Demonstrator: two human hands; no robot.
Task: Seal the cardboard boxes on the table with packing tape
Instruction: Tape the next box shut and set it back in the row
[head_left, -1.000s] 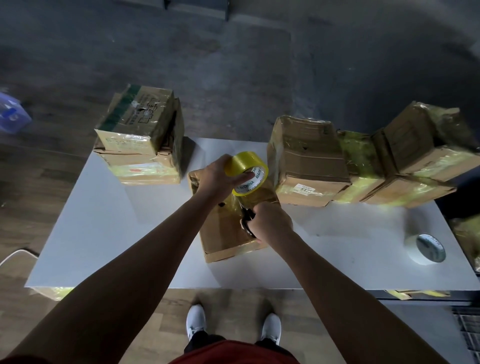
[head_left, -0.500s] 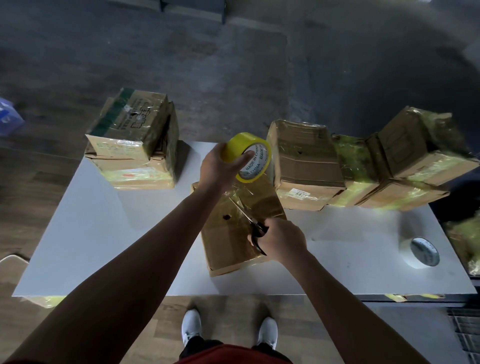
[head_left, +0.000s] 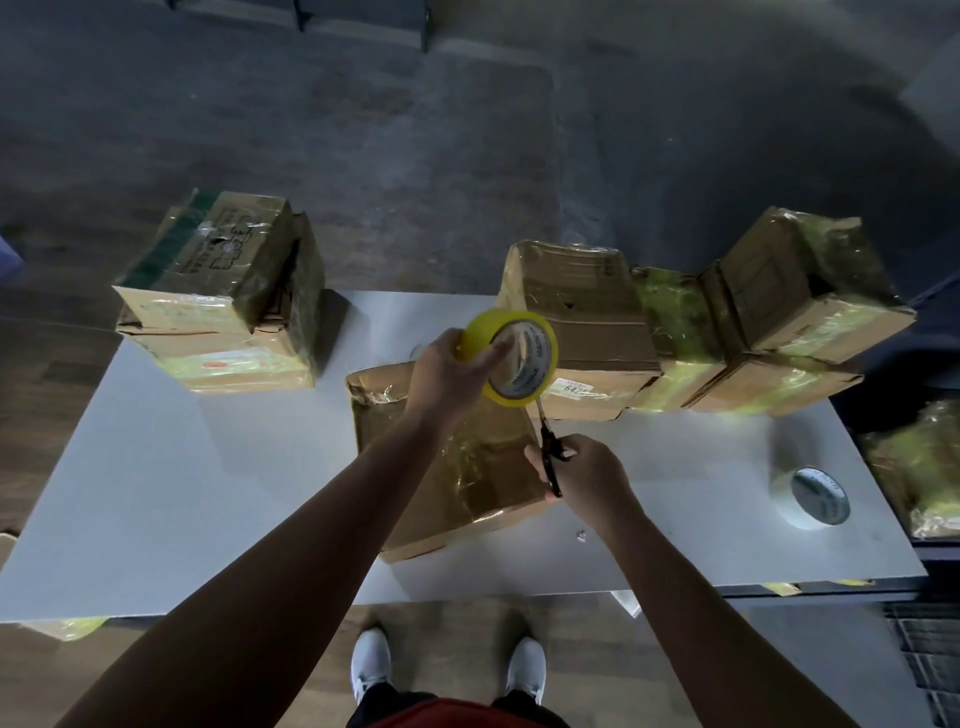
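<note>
A flat cardboard box (head_left: 415, 499) lies in the middle of the white table (head_left: 171, 499), its top glossy with clear tape. My left hand (head_left: 447, 374) grips a yellow roll of packing tape (head_left: 511, 361) raised above the box's far end. My right hand (head_left: 587, 473) grips black scissors (head_left: 549, 447) at the box's right edge, blades pointing up toward the roll. A stretch of clear tape seems to run from the roll down to the box.
A stack of taped boxes (head_left: 223, 291) stands at the table's far left. A row of taped boxes (head_left: 691, 322) lines the far right. A white tape roll (head_left: 810, 499) lies near the right edge. More wrapped boxes (head_left: 919, 467) sit beyond it. My shoes (head_left: 371, 670) show below the near edge.
My left hand lifted the yellow roll higher and farther from me. My right hand shifted the scissors rightward to the box's right edge, blades now pointing at the roll.
</note>
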